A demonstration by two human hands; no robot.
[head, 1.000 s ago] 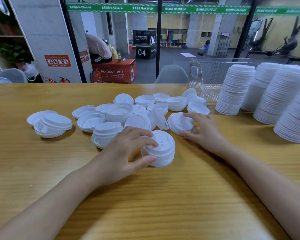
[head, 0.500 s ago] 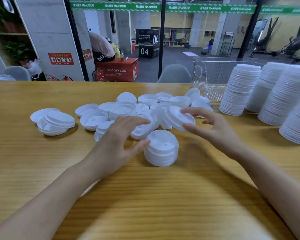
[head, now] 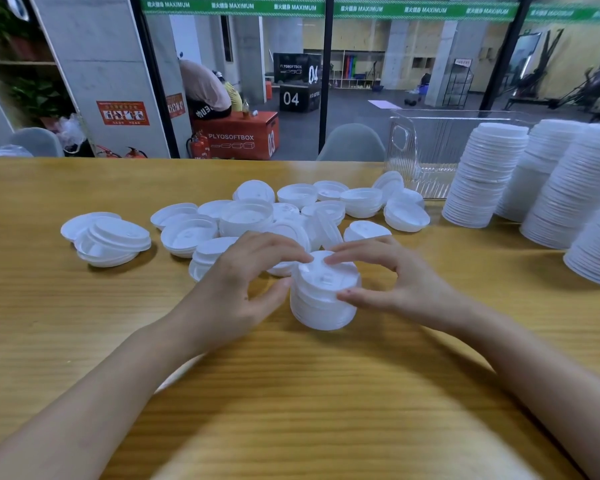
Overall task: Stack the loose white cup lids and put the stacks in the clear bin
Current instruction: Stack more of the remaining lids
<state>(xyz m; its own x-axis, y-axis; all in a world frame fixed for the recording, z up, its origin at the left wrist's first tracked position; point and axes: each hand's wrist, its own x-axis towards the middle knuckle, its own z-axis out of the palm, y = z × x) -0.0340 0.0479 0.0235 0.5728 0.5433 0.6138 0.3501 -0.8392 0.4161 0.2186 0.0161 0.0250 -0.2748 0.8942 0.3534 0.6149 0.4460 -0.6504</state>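
A short stack of white lids (head: 321,299) stands on the wooden table (head: 291,393) in front of me. My left hand (head: 243,289) curls round its left side, thumb low and fingertips on the top lid. From the right, my right hand (head: 392,282) holds the same stack, thumb on its side and fingertips on top. Behind it lie several loose white lids (head: 246,220), some nested in twos or threes. The clear bin (head: 426,150) stands at the back right, and no lids show in the visible part of it.
Several tall stacks of white lids (head: 485,174) stand at the right, in front of and beside the bin. A small pile of lids (head: 111,239) lies apart at the left. Beyond the table's far edge are a glass wall and grey chairs.
My right hand carried a loose lid from the pile and set it on top of the stack. My left hand came back to the stack's left side. Both hands now hold the stack.
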